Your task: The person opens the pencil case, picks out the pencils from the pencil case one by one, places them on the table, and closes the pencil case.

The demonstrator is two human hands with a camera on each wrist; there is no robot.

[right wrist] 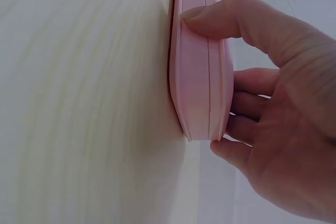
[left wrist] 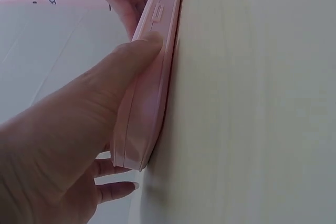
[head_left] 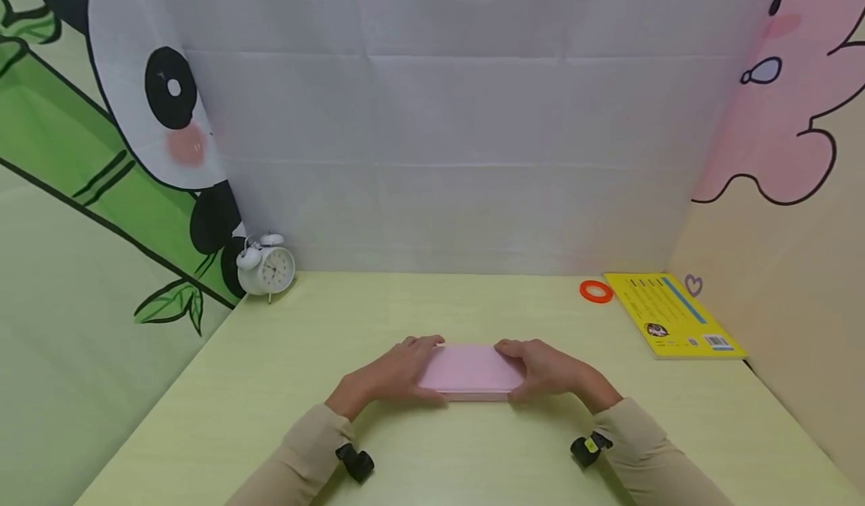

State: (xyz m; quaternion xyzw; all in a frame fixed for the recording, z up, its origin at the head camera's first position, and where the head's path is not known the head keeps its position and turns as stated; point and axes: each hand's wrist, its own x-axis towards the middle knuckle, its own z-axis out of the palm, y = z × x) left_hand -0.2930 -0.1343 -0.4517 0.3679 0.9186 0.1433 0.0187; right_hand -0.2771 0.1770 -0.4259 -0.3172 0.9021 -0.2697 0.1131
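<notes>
Item: one pink case (head_left: 471, 368), on the counter (head_left: 466, 457), front centre; our left grip (head_left: 404, 373) holds its left end, our right grip (head_left: 549, 371) its right end. We also list one white alarm clock (head_left: 272, 269), far left; one yellow book (head_left: 672, 317), right.

A small cloth-walled booth.
On my feed, a creased white backdrop (head_left: 459, 115) rises behind the far edge of the table (head_left: 182, 423); a cartoon panda (head_left: 131, 70) and pink figure (head_left: 777, 138) flank it. The wider room I can't tell.
</notes>
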